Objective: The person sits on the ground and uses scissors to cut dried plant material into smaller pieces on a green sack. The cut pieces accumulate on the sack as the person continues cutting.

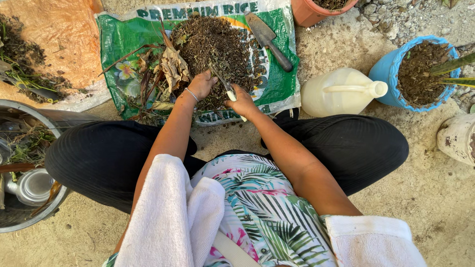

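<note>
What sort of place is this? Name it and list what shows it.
Probably an outdoor yard used for potting plants: bare gritty ground, a heap of soil and dry leaves on a green sack, a garden trowel, and a blue pot filled with soil.

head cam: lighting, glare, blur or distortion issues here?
Head view: even daylight, soft shadows under the legs; mild glare on the white jug; wide-angle bending toward the edges, seen at the blue pot; left hand and right hand, gripping scissors over the soil pile, are sharp, without motion blur.
</note>
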